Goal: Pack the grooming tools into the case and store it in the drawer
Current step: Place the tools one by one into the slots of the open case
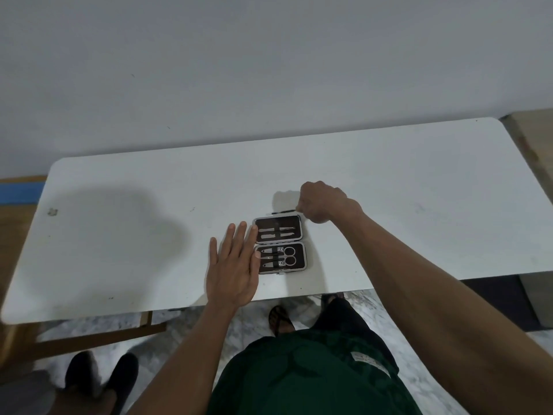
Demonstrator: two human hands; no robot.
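1. Case [279, 245] lies open and flat near the front edge of the white tabletop [389, 181], its two dark-lined halves one behind the other.
2. Far half holds three slim metal tools under a strap — their exact kinds are too small to tell.
3. Near half holds one pair of scissors [288, 256] with its two round loops to the right, plus about four more small metal pieces beside it, among them what looks like a nail clipper.
4. One thin dark tool [282, 211] lies on the tabletop just behind the case.
5. Left hand [235, 265] rests flat, fingers [241, 235] straight and slightly spread, tips touching the case's left edge.
6. Right hand [321, 202] is curled into a loose fist behind the case's far right corner, fingers closed at the right end of the thin tool — whether they actually pinch it I cannot tell.
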